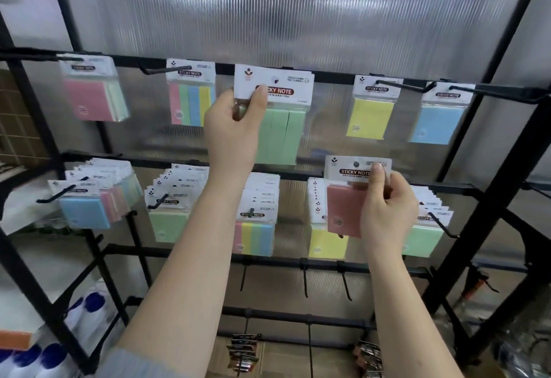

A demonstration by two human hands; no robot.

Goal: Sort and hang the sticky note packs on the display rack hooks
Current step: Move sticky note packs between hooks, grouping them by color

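Two packs (275, 115) before crowded rack hooks (399, 85)

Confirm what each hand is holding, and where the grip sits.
Left hand holds the green sticky note pack, pinching the lower left of its white header card. Right hand holds the pink sticky note pack at the right side of its header card.

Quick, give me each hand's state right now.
Left hand: closed, pinching the header card of the green sticky note pack.
Right hand: closed, fingers pinching the header card of the pink sticky note pack.
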